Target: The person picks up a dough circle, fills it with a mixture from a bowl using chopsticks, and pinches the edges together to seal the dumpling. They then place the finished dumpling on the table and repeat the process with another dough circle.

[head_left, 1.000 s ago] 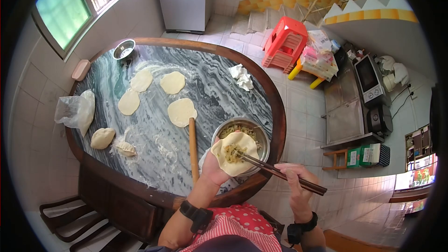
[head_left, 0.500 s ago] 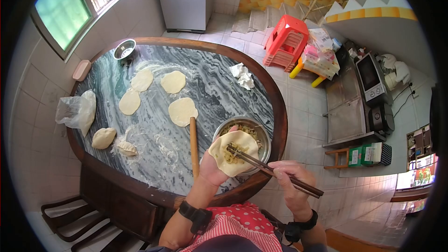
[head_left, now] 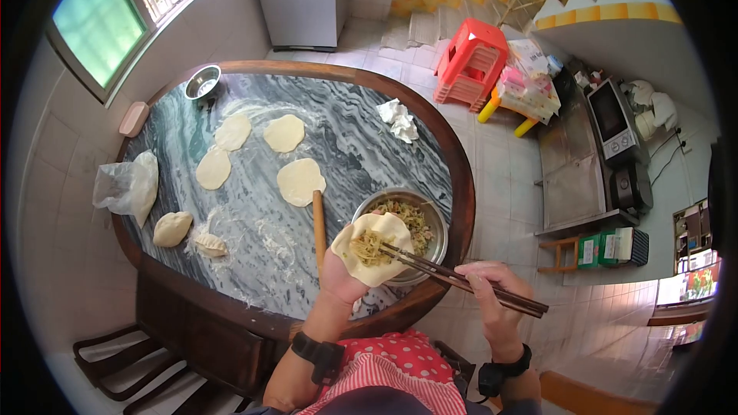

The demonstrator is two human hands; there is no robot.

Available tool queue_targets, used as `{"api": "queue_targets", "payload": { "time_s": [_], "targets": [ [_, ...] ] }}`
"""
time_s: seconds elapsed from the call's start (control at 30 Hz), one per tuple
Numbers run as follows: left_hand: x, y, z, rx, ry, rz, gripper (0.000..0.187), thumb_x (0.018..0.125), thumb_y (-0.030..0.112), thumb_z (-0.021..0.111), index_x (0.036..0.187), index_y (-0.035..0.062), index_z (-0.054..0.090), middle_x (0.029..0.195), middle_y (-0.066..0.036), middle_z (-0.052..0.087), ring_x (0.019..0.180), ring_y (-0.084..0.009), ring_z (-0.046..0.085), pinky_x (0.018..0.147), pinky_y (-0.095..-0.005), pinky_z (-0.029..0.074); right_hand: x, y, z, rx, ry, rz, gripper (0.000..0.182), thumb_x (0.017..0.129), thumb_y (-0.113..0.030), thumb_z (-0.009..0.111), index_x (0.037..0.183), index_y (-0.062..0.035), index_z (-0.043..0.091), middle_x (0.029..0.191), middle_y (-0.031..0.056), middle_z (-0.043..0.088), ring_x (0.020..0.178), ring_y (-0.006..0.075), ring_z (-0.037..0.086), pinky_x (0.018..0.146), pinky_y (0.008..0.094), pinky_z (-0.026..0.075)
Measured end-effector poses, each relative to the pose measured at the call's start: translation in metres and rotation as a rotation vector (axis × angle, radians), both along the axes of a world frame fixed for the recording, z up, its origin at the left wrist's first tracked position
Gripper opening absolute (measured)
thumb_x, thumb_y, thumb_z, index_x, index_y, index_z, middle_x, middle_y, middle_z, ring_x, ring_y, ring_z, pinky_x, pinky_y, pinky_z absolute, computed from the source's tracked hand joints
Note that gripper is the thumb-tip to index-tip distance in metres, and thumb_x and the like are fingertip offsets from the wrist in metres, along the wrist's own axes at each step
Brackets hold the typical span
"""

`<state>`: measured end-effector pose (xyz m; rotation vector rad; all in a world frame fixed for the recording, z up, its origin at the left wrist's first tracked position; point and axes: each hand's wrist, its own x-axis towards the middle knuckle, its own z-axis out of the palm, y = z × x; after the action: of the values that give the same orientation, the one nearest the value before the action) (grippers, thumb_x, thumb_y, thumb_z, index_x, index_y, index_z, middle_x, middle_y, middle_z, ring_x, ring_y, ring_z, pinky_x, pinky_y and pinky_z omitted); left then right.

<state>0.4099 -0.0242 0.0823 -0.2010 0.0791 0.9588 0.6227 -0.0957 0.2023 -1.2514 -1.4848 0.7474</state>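
Observation:
On the palm of my left hand (head_left: 338, 277) rests a round dough wrapper (head_left: 387, 229), my fingers mostly hidden beneath it. A mound of shredded filling (head_left: 367, 247) lies in its middle. My right hand (head_left: 498, 292) grips dark chopsticks (head_left: 453, 277), their tips at the right side of that mound. Partly under the wrapper stands a metal bowl (head_left: 441, 232) of more filling. A wooden rolling pin (head_left: 319, 230) lies left of my left hand, its upper end touching a flat dough round (head_left: 300, 182).
Several more dough rounds (head_left: 284, 133) lie farther back on the floury marble table (head_left: 338, 123). At the left are dough lumps (head_left: 171, 228) and a plastic bag (head_left: 134, 184). A small metal bowl (head_left: 203, 83) and crumpled tissue (head_left: 398, 121) sit near the far edge.
The chopsticks and my right hand have shifted right, tips moving from the wrapper's middle to the filling's right side. My left hand has moved slightly left with the wrapper, uncovering more of the bowl.

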Motion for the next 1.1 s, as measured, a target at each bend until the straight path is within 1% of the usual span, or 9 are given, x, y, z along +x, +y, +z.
{"api": "queue_targets", "payload": {
  "time_s": [0.13, 0.23, 0.33, 0.4, 0.57, 0.73, 0.8, 1.03, 1.1],
  "targets": [
    [-0.005, 0.002, 0.000, -0.016, 0.047, 0.054, 0.047, 0.102, 0.032, 0.033, 0.141, 0.0057, 0.042, 0.140, -0.016, 0.049, 0.127, -0.0367, 0.048, 0.106, -0.0564, 0.037, 0.004, -0.004, 0.000, -0.067, 0.090, -0.061, 0.006, 0.091, 0.000, 0.060, 0.087, 0.0045, 0.063, 0.093, 0.0159, 0.070, 0.083, 0.0199, 0.067, 0.077, 0.0305, 0.053],
    [-0.011, 0.001, 0.000, -0.027, 0.056, 0.094, 0.047, 0.102, 0.030, 0.033, 0.141, 0.0054, 0.042, 0.140, -0.016, 0.048, 0.128, -0.0368, 0.047, 0.108, -0.0559, 0.036, 0.012, -0.003, -0.003, -0.057, 0.269, -0.235, 0.015, 0.095, -0.003, 0.055, 0.086, 0.0059, 0.063, 0.092, 0.0155, 0.070, 0.083, 0.0178, 0.066, 0.080, 0.0295, 0.053],
    [-0.019, 0.002, -0.006, -0.059, 0.000, 0.116, 0.048, 0.102, 0.031, 0.035, 0.140, 0.0033, 0.042, 0.139, -0.018, 0.049, 0.128, -0.0376, 0.047, 0.109, -0.0537, 0.034, 0.024, 0.000, -0.013, -0.125, 0.248, -0.323, 0.016, 0.096, -0.004, 0.054, 0.090, 0.0066, 0.065, 0.092, 0.0145, 0.070, 0.083, 0.0163, 0.066, 0.080, 0.0288, 0.053],
    [-0.026, 0.000, -0.005, -0.039, 0.159, 0.167, 0.048, 0.101, 0.031, 0.035, 0.139, 0.0018, 0.042, 0.138, -0.019, 0.049, 0.128, -0.0376, 0.046, 0.110, -0.0521, 0.034, 0.034, 0.003, -0.038, -0.169, 0.233, -0.359, 0.017, 0.096, -0.007, 0.057, 0.093, 0.0070, 0.066, 0.090, 0.0128, 0.070, 0.081, 0.0144, 0.065, 0.078, 0.0271, 0.053],
    [-0.032, 0.000, 0.003, -0.013, 0.096, 0.211, 0.046, 0.102, 0.031, 0.033, 0.138, 0.0037, 0.039, 0.138, -0.017, 0.045, 0.129, -0.0354, 0.044, 0.109, -0.0536, 0.034, 0.046, 0.010, -0.097, -0.240, 0.152, -0.340, 0.019, 0.096, -0.013, 0.062, 0.096, 0.0057, 0.067, 0.088, 0.0097, 0.070, 0.080, 0.0133, 0.067, 0.073, 0.0253, 0.054],
    [-0.037, -0.003, 0.015, -0.082, 0.120, 0.198, 0.047, 0.102, 0.033, 0.032, 0.137, 0.0039, 0.042, 0.138, -0.017, 0.045, 0.129, -0.0364, 0.044, 0.109, -0.0541, 0.034, 0.041, 0.016, -0.107, -0.297, 0.255, -0.323, 0.023, 0.096, -0.017, 0.061, 0.100, 0.0048, 0.067, 0.094, 0.0106, 0.068, 0.083, 0.0158, 0.068, 0.069, 0.0254, 0.057],
    [-0.041, -0.004, 0.012, -0.105, 0.087, 0.200, 0.047, 0.102, 0.034, 0.031, 0.137, 0.0038, 0.043, 0.138, -0.017, 0.046, 0.129, -0.0370, 0.044, 0.109, -0.0545, 0.033, 0.042, 0.017, -0.110, -0.310, 0.233, -0.292, 0.027, 0.099, -0.020, 0.057, 0.105, 0.0049, 0.066, 0.098, 0.0138, 0.068, 0.085, 0.0199, 0.069, 0.065, 0.0279, 0.058],
    [-0.040, -0.007, 0.003, -0.172, 0.162, 0.193, 0.050, 0.102, 0.037, 0.032, 0.136, 0.0021, 0.043, 0.138, -0.020, 0.048, 0.127, -0.0385, 0.047, 0.109, -0.0544, 0.034, 0.044, 0.020, -0.117, -0.433, 0.209, -0.230, 0.031, 0.097, -0.023, 0.060, 0.104, 0.0061, 0.066, 0.101, 0.0126, 0.066, 0.087, 0.0184, 0.069, 0.065, 0.0268, 0.058],
    [-0.041, -0.008, 0.001, -0.180, 0.184, 0.185, 0.050, 0.103, 0.037, 0.031, 0.136, 0.0016, 0.044, 0.138, -0.020, 0.048, 0.127, -0.0384, 0.047, 0.109, -0.0542, 0.034, 0.043, 0.022, -0.123, -0.398, 0.163, -0.269, 0.032, 0.097, -0.025, 0.061, 0.101, 0.0059, 0.067, 0.093, 0.0117, 0.068, 0.084, 0.0172, 0.069, 0.066, 0.0269, 0.057]
  ]
}}
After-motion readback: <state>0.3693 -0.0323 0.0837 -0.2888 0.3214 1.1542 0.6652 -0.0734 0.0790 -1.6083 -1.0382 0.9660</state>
